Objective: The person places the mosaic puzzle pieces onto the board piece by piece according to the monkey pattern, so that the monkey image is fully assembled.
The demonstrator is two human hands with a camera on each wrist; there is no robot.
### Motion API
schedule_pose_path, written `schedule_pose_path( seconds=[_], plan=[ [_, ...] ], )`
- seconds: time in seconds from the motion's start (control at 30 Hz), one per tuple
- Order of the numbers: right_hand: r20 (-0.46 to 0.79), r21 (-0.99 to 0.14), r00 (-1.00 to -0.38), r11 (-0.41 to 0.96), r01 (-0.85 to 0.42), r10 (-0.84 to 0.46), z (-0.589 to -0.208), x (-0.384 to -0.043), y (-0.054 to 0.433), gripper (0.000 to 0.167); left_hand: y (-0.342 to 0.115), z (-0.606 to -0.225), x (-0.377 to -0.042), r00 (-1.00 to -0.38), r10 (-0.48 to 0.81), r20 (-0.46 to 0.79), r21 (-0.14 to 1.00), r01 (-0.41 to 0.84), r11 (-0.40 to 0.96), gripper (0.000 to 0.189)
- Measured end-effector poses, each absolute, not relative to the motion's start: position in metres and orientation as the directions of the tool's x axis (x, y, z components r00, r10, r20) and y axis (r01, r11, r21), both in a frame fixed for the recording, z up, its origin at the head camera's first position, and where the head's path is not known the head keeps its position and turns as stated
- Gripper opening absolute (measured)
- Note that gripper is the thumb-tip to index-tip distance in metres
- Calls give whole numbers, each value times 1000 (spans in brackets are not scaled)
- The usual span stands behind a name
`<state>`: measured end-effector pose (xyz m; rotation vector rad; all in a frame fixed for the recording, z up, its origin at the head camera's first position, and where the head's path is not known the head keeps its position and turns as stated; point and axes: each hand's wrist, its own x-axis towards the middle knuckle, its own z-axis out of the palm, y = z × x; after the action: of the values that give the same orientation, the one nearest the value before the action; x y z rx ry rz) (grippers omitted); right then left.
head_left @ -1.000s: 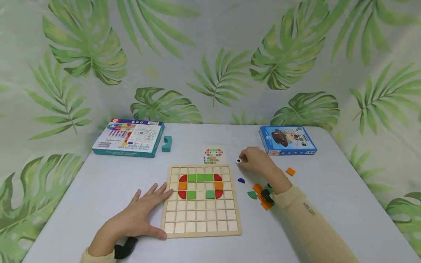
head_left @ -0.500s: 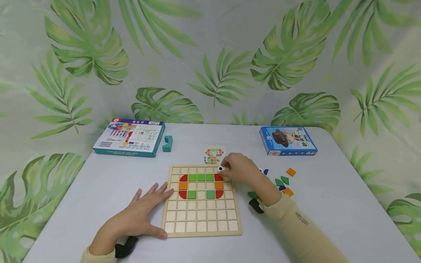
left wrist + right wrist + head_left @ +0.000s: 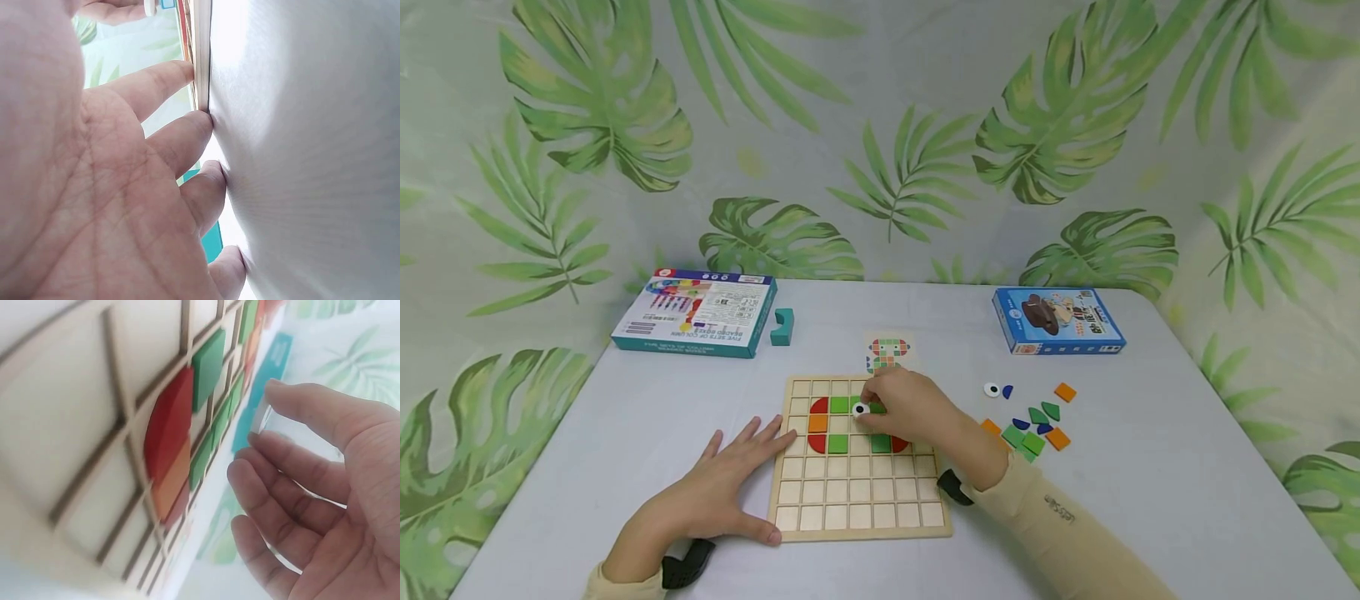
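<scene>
My right hand (image 3: 904, 406) pinches a round white piece (image 3: 861, 409) with a black dot, like an eye, between thumb and index finger. It is over the upper part of the wooden grid board (image 3: 859, 533); in the right wrist view the white piece (image 3: 264, 415) shows edge-on, apart from the board. Red quarter-rounds (image 3: 817, 445), green squares (image 3: 837, 444) and an orange square (image 3: 817, 423) sit in the board's cells, some hidden under my right hand. My left hand (image 3: 718, 487) lies spread at the board's left side, with fingertips (image 3: 199, 119) at its edge.
Behind the board lies a pattern card (image 3: 889, 350), partly covered by my right hand. Loose tiles (image 3: 1032, 443) and another eye piece (image 3: 992, 389) are to the right. Two boxes, one white and teal (image 3: 696, 315) and one blue (image 3: 1058, 321), and a teal block (image 3: 782, 327) stand farther back.
My right hand has carried the eye piece leftward from the table beside the loose tiles to over the board's upper middle. My left hand has stayed in place.
</scene>
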<state>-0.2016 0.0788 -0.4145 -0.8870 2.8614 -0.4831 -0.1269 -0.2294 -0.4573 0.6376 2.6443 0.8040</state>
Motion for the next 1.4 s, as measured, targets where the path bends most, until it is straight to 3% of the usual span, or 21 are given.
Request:
schedule_pose_path(
  seconds=[0.57,1.4],
  plan=[
    [16,-235,-799,774,-588,-602,-428,-203,48,25,-229,-457,-127,-853,496,-164,577,325,749,125],
    [7,-220,-795,775,-593,-607,-426,-202,43,25,-230,-455,-126,-849,509,-144,585,341,735,124]
  ],
)
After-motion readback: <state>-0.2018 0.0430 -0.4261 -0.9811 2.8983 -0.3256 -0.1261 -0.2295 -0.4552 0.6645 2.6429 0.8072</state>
